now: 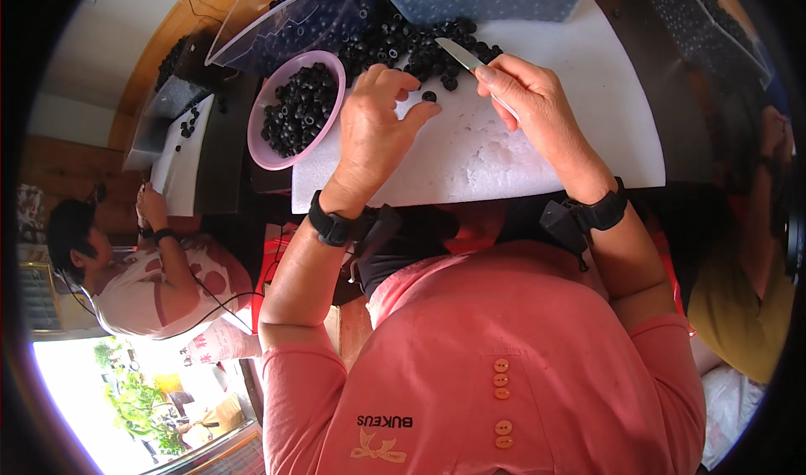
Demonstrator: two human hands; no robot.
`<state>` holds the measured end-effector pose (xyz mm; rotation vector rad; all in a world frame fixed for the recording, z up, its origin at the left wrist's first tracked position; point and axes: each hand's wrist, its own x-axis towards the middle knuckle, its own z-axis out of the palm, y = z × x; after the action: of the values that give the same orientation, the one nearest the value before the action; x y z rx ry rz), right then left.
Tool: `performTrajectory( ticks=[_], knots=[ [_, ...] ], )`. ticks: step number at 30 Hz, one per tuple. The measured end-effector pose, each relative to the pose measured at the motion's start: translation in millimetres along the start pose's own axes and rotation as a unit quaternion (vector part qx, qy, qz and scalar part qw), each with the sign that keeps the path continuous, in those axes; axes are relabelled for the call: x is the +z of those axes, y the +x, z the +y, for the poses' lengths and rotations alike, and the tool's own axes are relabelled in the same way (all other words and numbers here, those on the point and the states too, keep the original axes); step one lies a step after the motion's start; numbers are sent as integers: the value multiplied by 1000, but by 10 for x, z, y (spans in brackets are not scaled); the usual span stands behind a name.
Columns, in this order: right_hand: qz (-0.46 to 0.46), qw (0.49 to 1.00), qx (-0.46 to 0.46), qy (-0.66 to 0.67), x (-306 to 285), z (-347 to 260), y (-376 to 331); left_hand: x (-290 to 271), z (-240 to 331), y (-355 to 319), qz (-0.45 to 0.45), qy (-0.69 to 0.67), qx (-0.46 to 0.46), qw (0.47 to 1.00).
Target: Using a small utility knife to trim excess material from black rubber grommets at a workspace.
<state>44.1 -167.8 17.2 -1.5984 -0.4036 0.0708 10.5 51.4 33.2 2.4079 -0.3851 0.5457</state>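
A small black piece (429,96) on the white board (588,131), plenty more beyond.
It lies just beside the left hand (374,110), half open with nothing visible in its grip; the right hand (535,97) is closed round a knife (457,54). The pink bowl (255,127) looks well filled, but there's a big loose heap (395,43) left: partway, I'd judge, though which pieces are finished I can't tell.

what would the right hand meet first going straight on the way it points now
Led by the knife in the right hand, likely the heap of black pieces; blade height is unclear.
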Motion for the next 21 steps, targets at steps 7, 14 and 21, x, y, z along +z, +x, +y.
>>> performTrajectory(
  ticks=[7, 14, 21],
  knots=[
    [1, 1000, -11, -3, -5, 5, 0, 271, -35, 79, 1, 175, 74, 982],
    [-5, 1000, -14, -10, 9, 3, -5, 296, -60, 55, -18, 177, 66, 982],
    [-35, 997, -26, -69, 22, -80, -61, 59, 139, -84, -79, -532, -267, 799]
  ],
)
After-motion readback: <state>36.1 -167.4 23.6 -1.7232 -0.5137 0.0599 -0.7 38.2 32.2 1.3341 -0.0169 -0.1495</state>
